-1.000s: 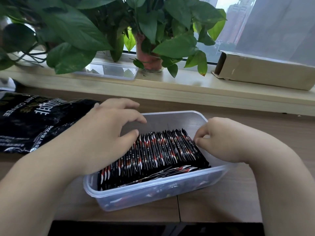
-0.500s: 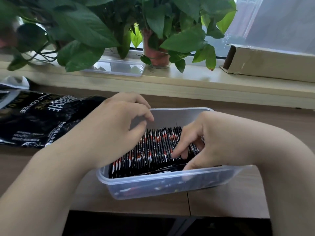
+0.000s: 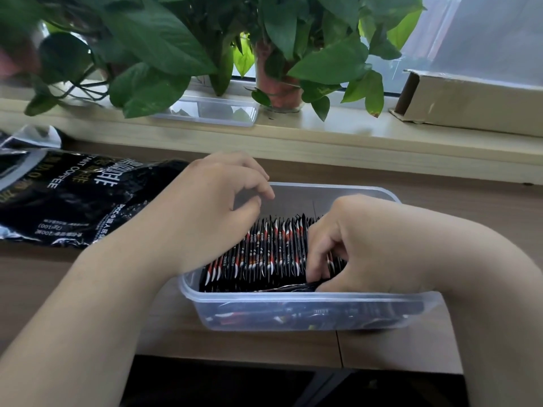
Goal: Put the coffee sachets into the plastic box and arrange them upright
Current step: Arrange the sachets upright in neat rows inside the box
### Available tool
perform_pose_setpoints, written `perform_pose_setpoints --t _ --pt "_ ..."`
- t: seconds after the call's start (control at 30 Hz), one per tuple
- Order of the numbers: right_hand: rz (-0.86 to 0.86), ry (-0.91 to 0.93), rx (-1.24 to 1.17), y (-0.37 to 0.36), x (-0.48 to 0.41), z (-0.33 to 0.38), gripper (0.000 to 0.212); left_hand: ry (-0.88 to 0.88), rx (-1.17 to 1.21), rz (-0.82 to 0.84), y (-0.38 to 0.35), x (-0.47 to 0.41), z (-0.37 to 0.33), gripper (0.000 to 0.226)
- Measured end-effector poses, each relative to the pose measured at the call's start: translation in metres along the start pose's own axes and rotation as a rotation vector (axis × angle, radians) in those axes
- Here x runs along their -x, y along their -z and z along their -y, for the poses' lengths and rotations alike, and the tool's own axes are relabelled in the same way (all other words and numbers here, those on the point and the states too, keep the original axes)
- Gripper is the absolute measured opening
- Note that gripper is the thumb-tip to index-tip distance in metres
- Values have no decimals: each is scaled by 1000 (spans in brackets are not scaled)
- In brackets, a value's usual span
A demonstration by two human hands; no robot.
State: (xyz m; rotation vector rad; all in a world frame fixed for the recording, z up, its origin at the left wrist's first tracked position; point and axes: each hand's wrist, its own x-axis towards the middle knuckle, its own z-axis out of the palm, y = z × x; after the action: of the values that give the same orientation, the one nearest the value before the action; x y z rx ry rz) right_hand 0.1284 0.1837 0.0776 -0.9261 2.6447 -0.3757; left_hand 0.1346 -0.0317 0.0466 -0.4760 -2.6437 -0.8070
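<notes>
A clear plastic box stands on the wooden table. Inside it a row of black, red and white coffee sachets stands upright, leaning slightly. A few loose sachets lie flat along the front wall. My left hand rests against the left end of the row, its fingers loosely curled above the box. My right hand reaches into the right part of the box, fingers dug down among the sachets and the thumb low by the flat ones, pinching some. The right end of the row is hidden under that hand.
A large black instant-coffee bag lies on the table to the left. On the windowsill behind are a clear plastic lid, a potted plant with hanging leaves and a cardboard box. The table's front edge is close below the box.
My right hand has moved from the right end of the row leftward and down into the sachets. My left hand's fingers have curled in a little. The view has shifted.
</notes>
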Motion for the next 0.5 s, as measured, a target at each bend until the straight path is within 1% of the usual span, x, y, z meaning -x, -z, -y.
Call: perform_pose_setpoints --t 0.07,0.13,0.2,0.27,0.33,0.43,0.5 --pt "-24 13 13 0 0 0 3 -8 -4 1 0 0 0 23" --pt "-67 28 -5 2 2 -2 5 -5 -1 4 0 0 0 22" --pt "-103 27 -86 8 7 -4 6 0 14 -8 0 0 1 20" --pt "-161 25 -156 16 12 -6 6 19 56 -55 0 0 0 18" --pt "-244 21 -239 22 15 -8 7 80 160 -115 0 2 -1 18" --pt "-356 -16 -313 25 16 -8 11 165 399 -171 5 3 -10 21" --pt "-408 -34 -333 24 15 -9 11 184 514 -133 9 4 -18 24"
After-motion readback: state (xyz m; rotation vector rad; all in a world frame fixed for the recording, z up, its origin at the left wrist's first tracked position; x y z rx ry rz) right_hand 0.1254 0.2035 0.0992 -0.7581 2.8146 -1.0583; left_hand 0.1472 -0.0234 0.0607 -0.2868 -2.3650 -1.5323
